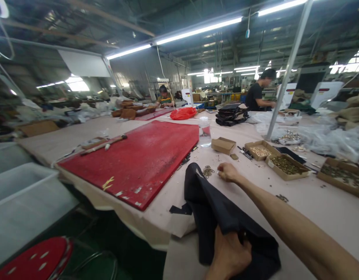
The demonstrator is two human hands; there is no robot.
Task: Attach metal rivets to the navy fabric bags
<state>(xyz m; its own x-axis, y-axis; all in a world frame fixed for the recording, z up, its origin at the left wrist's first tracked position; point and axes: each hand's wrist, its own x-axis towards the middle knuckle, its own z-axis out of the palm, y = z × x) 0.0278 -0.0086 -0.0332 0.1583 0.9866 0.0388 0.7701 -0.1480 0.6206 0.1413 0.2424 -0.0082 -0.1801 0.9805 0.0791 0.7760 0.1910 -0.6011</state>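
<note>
L hand (232, 249) is clamped on the black cloth (208, 206), which lies bunched on the counter (337, 210). R hand (227, 172) is near the metal pieces (207, 172), fingers curled (cannot tell if sth. is inside). Step: prob. picking a piece; next move calls for steady cloth.

1. I counted two hands (233, 252) and one large black cloth (221, 210).
2. Four open boxes (221, 147) sat nearby.
3. I saw one red board (132, 159), one hammer (102, 145), one clear bottle (205, 136).
4. Two people (253, 96) showed clearly beyond.
</note>
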